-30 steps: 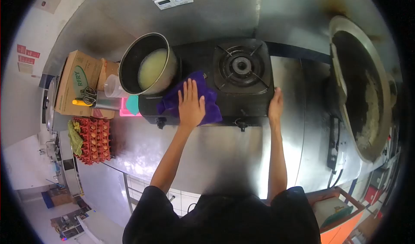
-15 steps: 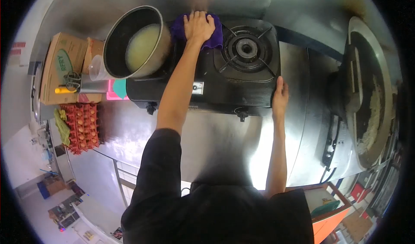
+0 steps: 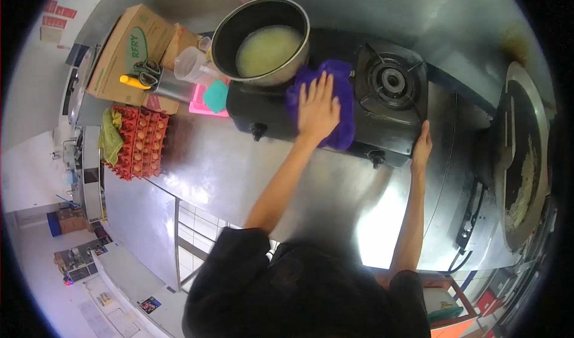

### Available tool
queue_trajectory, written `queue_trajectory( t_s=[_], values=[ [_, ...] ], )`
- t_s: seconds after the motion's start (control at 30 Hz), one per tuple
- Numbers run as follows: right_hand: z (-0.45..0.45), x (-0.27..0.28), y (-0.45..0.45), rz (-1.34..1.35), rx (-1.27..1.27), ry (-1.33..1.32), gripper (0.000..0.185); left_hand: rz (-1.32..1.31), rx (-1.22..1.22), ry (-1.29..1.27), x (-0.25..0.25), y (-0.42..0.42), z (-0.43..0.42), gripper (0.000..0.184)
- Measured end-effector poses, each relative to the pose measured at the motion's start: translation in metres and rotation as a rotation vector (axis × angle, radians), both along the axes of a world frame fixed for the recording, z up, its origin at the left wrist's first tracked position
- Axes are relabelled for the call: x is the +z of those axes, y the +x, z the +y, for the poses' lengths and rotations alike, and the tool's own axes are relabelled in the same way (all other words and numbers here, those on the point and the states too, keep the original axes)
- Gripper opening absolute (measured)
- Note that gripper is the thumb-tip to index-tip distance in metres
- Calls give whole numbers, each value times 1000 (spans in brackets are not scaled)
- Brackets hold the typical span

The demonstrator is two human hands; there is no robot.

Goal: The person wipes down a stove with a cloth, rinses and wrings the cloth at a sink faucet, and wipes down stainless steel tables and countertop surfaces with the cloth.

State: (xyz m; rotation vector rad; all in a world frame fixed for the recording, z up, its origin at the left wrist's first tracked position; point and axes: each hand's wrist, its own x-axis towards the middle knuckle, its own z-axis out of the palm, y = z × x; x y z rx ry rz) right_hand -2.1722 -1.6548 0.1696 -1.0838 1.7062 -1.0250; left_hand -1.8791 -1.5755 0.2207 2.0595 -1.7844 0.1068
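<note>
My left hand (image 3: 318, 112) lies flat with spread fingers on a purple cloth (image 3: 342, 113), pressing it on the middle of the black two-burner stove (image 3: 257, 101). My right hand (image 3: 422, 148) is at the stove's right front corner, its fingers along the side edge; whether they grip it I cannot tell. Left of the cloth, a dark pot (image 3: 261, 42) with cloudy yellowish liquid sits on the left burner. The right burner (image 3: 392, 81) is bare, with its grate showing.
A cardboard box (image 3: 128, 57), scissors (image 3: 147, 73), clear plastic cups (image 3: 190, 64), a pink basket (image 3: 206, 101) and red egg trays (image 3: 140, 140) stand on the left. A large wok (image 3: 526, 158) is at the far right.
My left hand and the purple cloth have come back from the stove's rear towards its front edge. My right hand stays at the right corner. The whole view has shifted and tilted.
</note>
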Motion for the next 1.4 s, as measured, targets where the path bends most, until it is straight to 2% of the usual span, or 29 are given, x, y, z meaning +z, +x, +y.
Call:
queue_trajectory(
  t_s=[0.03,0.13,0.17,0.23,0.3,0.37,0.4,0.47,0.57,0.63,0.73,0.8,0.83,0.87,0.9,0.97,1.0,1.03,1.1,1.13,1.17,1.23,1.27,1.33,1.37,1.4],
  values=[
    [1,-2,-2,10,7,1,81,-19,124,-35,-4,-10,-15,57],
    [-1,-3,-4,-80,54,26,85,1,-29,-85,-6,-30,-12,57],
    [-1,-3,-4,-76,59,14,85,5,-25,-97,-7,-25,4,57],
    [2,9,-2,-35,62,86,85,72,-208,-2,-6,-6,52,54],
    [-2,4,0,-69,49,37,85,141,-76,52,-6,34,94,55],
    [4,1,-2,-102,27,6,84,86,187,102,-12,75,122,57],
    [3,3,2,-94,21,-4,85,82,176,94,-20,77,115,57],
    [4,4,3,-85,12,-6,85,115,557,-43,-32,79,104,64],
    [2,3,0,-74,22,-35,84,-15,649,67,-26,72,69,69],
    [1,7,1,-111,63,15,83,-18,618,17,-33,96,68,72],
    [-2,-3,-7,-20,64,-19,82,18,733,-6,-28,124,81,76],
    [0,-4,-4,-12,23,-40,83,113,691,-213,-56,136,103,71],
    [2,-3,-5,-25,25,-2,83,381,754,-254,-52,125,113,70],
    [4,5,0,-21,7,14,84,573,807,-297,-76,130,123,70],
    [-1,-3,-6,-30,-31,4,84,831,903,-267,-64,115,129,71],
    [-7,-31,-12,-29,-8,-41,85,823,974,-297,-77,96,134,62],
    [1,-7,-4,-21,5,-36,86,860,992,-315,-76,87,137,60],
    [5,-7,0,-22,-16,-34,86,860,973,-304,-77,86,141,60],
    [3,-2,-5,-36,32,2,88,1168,979,-248,-78,91,143,61],
    [-2,-16,-8,24,8,8,90,1266,940,-434,-80,88,141,57],
    [-5,-28,-16,30,-6,4,90,1275,928,-426,-84,80,141,57],
    [-7,-31,-14,-5,20,-4,90,1528,971,-723,-74,56,137,49],
    [-7,-33,-12,-29,2,-17,88,1535,965,-723,-82,44,138,49],
    [0,-6,-2,-37,9,-23,87,1430,868,-428,-115,19,135,44],
    [5,4,-3,-45,23,-10,86,1436,862,-423,-104,1,135,44],
    [2,-4,-5,0,1,-5,82,1217,732,-76,-76,-18,135,41]
  ],
)
